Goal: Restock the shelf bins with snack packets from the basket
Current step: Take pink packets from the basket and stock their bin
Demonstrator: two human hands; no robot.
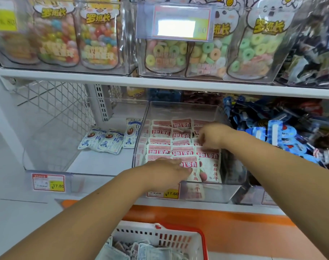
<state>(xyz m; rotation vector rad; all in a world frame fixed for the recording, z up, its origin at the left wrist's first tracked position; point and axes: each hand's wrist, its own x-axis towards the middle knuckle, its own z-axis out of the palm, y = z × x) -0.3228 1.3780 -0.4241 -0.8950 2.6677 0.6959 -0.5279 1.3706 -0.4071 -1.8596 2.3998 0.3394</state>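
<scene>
Sitting nearest, at the bottom of the view, a red-and-white basket [202,241] is holding pale snack packets [146,250]. Beyond it, the left grip [167,171] is reaching over the front wall of a clear bin [216,194] on the lower shelf [103,162]. Its fingers are lying on the front pink packet [195,182], and whether they are clamping it cannot be told. Farther in, the right grip [210,136] is curling its fingers down onto the pink packets [161,132] standing in overlapping rows in the bin, at the right-hand row. Left of the bin, blue-and-white packets [103,141] are lying on the shelf, and to its right blue packets [272,132] are lying heaped. Farthest off, the upper shelf [103,79] is carrying bags of coloured sweets [253,49].
</scene>
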